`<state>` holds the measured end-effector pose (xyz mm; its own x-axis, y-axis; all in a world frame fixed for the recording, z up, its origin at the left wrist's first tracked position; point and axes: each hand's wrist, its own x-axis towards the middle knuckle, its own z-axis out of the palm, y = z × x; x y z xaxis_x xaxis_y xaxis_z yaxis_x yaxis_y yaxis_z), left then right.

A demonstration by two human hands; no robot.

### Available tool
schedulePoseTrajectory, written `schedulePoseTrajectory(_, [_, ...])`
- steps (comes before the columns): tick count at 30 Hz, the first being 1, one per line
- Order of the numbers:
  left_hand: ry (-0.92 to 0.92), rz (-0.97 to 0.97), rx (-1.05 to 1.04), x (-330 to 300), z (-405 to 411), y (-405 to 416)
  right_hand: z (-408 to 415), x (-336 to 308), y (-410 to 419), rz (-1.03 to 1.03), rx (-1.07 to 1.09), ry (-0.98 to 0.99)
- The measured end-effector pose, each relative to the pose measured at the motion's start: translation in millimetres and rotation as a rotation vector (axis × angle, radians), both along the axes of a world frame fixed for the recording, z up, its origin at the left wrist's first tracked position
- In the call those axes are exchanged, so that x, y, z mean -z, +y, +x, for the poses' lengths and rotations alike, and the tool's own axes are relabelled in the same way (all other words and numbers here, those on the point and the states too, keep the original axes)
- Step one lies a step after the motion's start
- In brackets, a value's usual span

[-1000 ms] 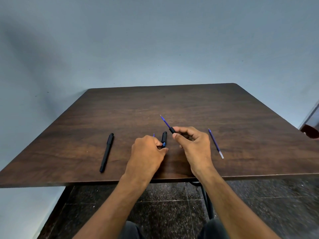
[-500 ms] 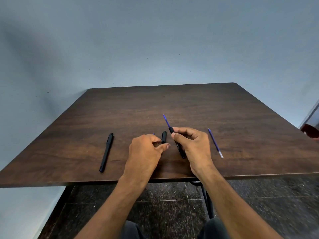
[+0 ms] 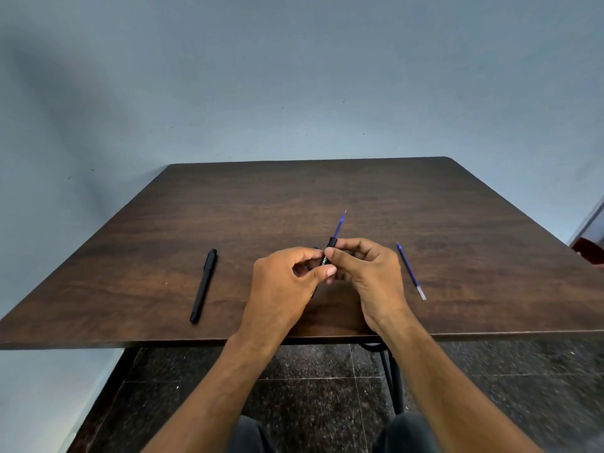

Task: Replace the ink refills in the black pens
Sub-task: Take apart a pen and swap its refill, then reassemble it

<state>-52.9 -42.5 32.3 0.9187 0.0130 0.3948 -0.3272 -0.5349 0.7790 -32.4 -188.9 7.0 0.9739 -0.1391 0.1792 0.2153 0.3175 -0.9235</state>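
My right hand [image 3: 372,276] pinches the upper end of a black pen barrel [image 3: 327,251] above the table's near middle. A blue refill [image 3: 340,225] sticks up and away out of the barrel. My left hand [image 3: 281,289] has closed in beside it, thumb across the barrel's lower part and fingers curled around it. A small dark piece [image 3: 315,248] peeks out behind my left index finger; I cannot tell whether it is held. A loose blue refill [image 3: 410,271] lies to the right of my right hand. A second, capped black pen [image 3: 204,286] lies to the left.
Everything sits on a dark wooden table [image 3: 294,197] against a pale blue wall. Part of a red-brown object [image 3: 588,251] shows at the right edge. Dark speckled floor tiles and the table's legs lie below the near edge.
My left hand has left the table top and moved right to meet the pen. My right hand has tilted the pen, so the refill now points up and to the right.
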Motion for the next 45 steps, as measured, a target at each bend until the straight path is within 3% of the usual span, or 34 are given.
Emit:
schedulePoseTrajectory(21, [-0.188,0.177,-0.051,6.9,0.1,4.4,-2.2,-10.9,-6.7,0.227,0.069,0.014])
schedulePoseTrajectory(34, [-0.233,0.162,-0.055,12.4,1.2,-7.7,3.3,-55.7,-58.8,0.188,0.293,0.104])
schedulePoseTrajectory(37, [-0.228,0.133,-0.036,14.0,1.0,-14.7,6.1,-56.4,-75.6,0.034,0.323,0.198])
schedulePoseTrajectory(42, [-0.21,0.164,-0.004,14.9,1.0,-32.9,4.8,-43.3,-96.2,-0.576,0.349,0.36])
schedulePoseTrajectory(45, [-0.202,0.15,0.026,15.4,2.1,-44.8,3.0,-36.4,-101.7,-0.801,0.37,0.388])
